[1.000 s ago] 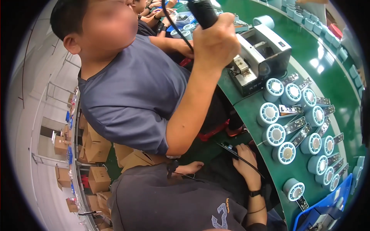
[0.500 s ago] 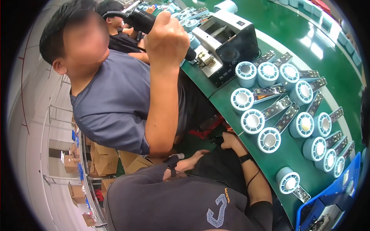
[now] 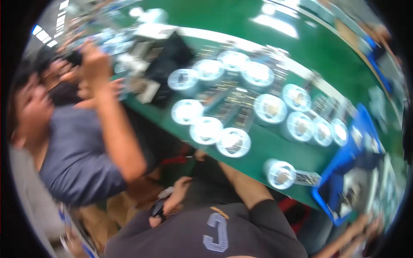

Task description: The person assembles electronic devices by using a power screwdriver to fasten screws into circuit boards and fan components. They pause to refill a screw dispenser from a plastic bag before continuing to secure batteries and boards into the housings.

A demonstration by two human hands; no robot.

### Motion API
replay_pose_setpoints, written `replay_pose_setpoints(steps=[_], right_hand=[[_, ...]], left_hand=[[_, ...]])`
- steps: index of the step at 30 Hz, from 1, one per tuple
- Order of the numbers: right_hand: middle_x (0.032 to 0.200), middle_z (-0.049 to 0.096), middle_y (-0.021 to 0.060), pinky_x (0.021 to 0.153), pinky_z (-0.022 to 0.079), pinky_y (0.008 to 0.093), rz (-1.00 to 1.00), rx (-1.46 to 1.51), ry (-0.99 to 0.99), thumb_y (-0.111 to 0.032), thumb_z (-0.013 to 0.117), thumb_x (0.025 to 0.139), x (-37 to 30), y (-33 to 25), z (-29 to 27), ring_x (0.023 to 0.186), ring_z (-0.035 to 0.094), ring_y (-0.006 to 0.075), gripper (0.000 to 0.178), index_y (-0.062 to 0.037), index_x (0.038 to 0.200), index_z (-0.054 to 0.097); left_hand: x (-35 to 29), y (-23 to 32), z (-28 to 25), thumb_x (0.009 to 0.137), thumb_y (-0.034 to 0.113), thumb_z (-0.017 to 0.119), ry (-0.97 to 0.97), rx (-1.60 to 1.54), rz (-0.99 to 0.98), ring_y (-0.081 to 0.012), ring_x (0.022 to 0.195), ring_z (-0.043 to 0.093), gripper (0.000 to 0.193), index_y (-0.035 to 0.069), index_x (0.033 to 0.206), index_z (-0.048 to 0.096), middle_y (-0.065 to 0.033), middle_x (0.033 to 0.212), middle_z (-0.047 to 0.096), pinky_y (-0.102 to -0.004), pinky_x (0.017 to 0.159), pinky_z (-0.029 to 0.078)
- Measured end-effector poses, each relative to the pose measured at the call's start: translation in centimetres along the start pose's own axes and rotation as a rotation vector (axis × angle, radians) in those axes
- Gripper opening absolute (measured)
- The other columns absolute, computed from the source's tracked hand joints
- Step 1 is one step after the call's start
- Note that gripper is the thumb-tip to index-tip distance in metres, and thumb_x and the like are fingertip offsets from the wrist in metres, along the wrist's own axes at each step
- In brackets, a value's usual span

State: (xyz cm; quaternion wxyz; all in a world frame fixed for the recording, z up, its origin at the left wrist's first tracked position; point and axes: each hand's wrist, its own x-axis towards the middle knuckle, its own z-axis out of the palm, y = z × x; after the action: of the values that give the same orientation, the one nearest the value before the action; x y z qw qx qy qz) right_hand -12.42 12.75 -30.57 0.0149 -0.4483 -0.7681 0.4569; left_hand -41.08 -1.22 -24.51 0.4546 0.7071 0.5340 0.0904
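Observation:
The picture is smeared by motion. Over my lap lies my left hand [image 3: 177, 191], a dark band at its wrist; its fingers look loosely stretched and nothing shows in them. My right hand [image 3: 200, 155] is by the near edge of the green table [image 3: 254, 165], its fingers mostly hidden, so what it holds cannot be made out. Closest to it on the tabletop are light-blue round housings [image 3: 233, 142] with ribbed rims and handles bearing circuit boards. A single housing [image 3: 282, 174] lies apart, nearer the blue tray.
A blue tray [image 3: 329, 195] with parts in it stands at the right. A black-and-white machine [image 3: 170, 64] sits at the far left of the table. Close on my left, a person in a grey-blue shirt [image 3: 81, 155] raises an arm. Other people's arms [image 3: 350, 234] show at lower right.
My view has swung to the right, so table and housings appear further left. The black tool seen in my right hand before is out of sight. The neighbour's arm now appears further away.

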Motion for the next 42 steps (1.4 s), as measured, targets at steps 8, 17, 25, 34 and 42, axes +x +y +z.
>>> replay_pose_setpoints(steps=[8, 17, 25, 34, 42], right_hand=[[0.087, 0.075, 0.0193, 0.075, 0.057, 0.0443, 0.072, 0.039, 0.051, -0.026, 0.081, 0.054, -4.3, 0.6, 0.7, 0.086, 0.074, 0.0356, 0.068, 0.0008, 0.115, 0.07], [0.087, 0.075, 0.0188, 0.076, 0.057, 0.0435, 0.114, 0.057, 0.101, -0.027, 0.081, 0.053, -5.3, 0.7, 0.5, 0.087, 0.073, 0.0353, 0.074, 0.0004, 0.121, 0.067], [0.088, 0.075, 0.0184, 0.078, 0.057, 0.0428, 0.096, 0.089, 0.134, -0.027, 0.081, 0.053, -4.5, 0.7, 0.7, 0.089, 0.073, 0.0351, 0.08, 0.0001, 0.126, 0.064], [0.089, 0.075, 0.0179, 0.079, 0.056, 0.042, 0.013, 0.074, 0.111, -0.028, 0.081, 0.052, -0.6, -1.1, 1.3, 0.091, 0.073, 0.0348, 0.087, -0.0002, 0.132, 0.062], [0.089, 0.075, 0.0175, 0.081, 0.056, 0.0413, 0.027, 0.018, 0.084, -0.028, 0.081, 0.052, -0.2, 0.0, 0.4, 0.092, 0.073, 0.0345, 0.092, -0.0005, 0.137, 0.059]], left_hand=[[2.1, -0.8, 1.7, 0.086, -0.007, 0.071, 0.068, -0.093, 0.161, -0.0126, 0.09, 0.065, 0.024, -0.001, 0.109, 0.071, -0.0047, 0.094, 0.068, -0.024, 0.079, 0.05], [1.8, -7.1, 4.1, 0.097, 0.001, 0.069, 0.352, -0.377, -0.178, -0.0085, 0.083, 0.06, 0.01, 0.0, 0.106, 0.07, 0.0002, 0.09, 0.067, -0.0232, 0.077, 0.048], [1.4, -1.3, 3.3, 0.099, -0.001, 0.061, 0.274, -0.288, 0.009, -0.013, 0.092, 0.062, 0.016, -0.001, 0.114, 0.067, -0.0028, 0.101, 0.068, -0.0271, 0.089, 0.05], [-1.5, -2.1, 2.4, 0.088, -0.006, 0.07, 0.186, -0.19, 0.085, -0.0297, 0.132, 0.06, 0.046, -0.002, 0.133, 0.065, -0.017, 0.139, 0.064, -0.0353, 0.113, 0.043], [3.4, 1.1, 1.9, 0.091, 0.008, 0.073, 0.024, -0.247, 0.081, -0.0261, 0.094, 0.063, 0.029, -0.006, 0.114, 0.063, -0.0152, 0.108, 0.06, -0.0344, 0.086, 0.05]])
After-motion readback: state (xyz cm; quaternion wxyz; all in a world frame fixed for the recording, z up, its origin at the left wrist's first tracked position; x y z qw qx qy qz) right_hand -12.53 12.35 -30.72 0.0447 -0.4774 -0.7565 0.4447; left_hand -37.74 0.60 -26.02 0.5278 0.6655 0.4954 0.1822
